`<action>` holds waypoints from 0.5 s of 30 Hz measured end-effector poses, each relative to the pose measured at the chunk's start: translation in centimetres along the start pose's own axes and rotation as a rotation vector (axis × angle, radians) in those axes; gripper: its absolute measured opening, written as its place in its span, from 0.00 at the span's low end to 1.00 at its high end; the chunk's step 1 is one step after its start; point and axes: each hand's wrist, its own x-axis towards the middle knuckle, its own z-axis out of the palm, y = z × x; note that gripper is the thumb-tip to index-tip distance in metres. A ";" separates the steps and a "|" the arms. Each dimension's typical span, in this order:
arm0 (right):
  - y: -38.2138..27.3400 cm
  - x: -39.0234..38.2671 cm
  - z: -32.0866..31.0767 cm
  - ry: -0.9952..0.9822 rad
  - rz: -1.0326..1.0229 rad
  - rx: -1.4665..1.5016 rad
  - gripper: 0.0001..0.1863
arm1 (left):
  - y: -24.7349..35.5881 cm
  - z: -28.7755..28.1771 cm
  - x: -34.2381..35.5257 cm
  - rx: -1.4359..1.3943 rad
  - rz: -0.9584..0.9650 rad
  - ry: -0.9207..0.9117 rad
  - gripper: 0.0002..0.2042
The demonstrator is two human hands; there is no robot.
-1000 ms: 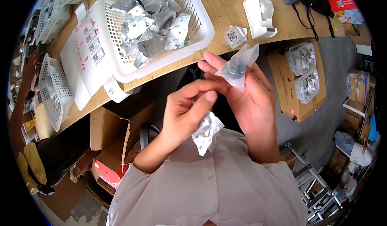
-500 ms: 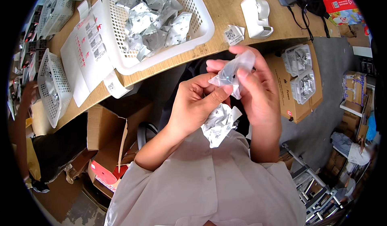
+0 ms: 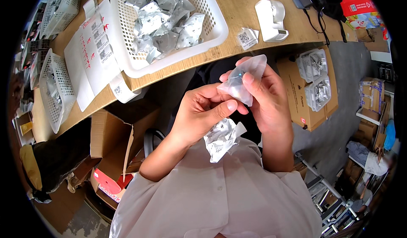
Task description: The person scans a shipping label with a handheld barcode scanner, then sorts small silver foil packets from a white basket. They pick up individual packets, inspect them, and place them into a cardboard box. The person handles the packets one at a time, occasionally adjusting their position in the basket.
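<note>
My right hand [image 3: 269, 100] is closed on a translucent pouch [image 3: 237, 87] with a small object inside, its thumb pressed on the pouch. My left hand [image 3: 193, 117] is just left and below, fingertips at the pouch's lower left corner, with a crumpled silver foil packet [image 3: 220, 142] hanging beneath its curled fingers. Both hands are in front of the table edge, below a white perforated basket [image 3: 216, 32] heaped with silver packets [image 3: 163, 21].
A tape dispenser [image 3: 271, 19] and square label [image 3: 248, 37] lie on the table [image 3: 229, 0]. Label sheets [image 3: 85, 64] and another basket [image 3: 55, 89] sit left. Open cardboard boxes [image 3: 106, 136] stand below. Two small trays [image 3: 318, 91] rest on cardboard [image 3: 296, 115] at right.
My right fingers have curled round the pouch, its thumb coming onto the front, and the pouch has moved lower. My left hand rose with the foil packet, then eased slightly back down.
</note>
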 end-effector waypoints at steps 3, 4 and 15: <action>0.0 -0.1 -0.1 -0.022 -0.005 -0.017 0.16 | -0.2 -0.2 0.0 -0.007 0.013 0.008 0.08; 0.0 -0.1 -0.1 -0.029 -0.007 -0.018 0.15 | -0.3 -0.2 0.0 -0.032 0.015 0.008 0.07; 0.7 0.3 0.4 0.024 0.107 0.181 0.16 | -1.3 -0.5 0.5 0.025 0.083 0.077 0.07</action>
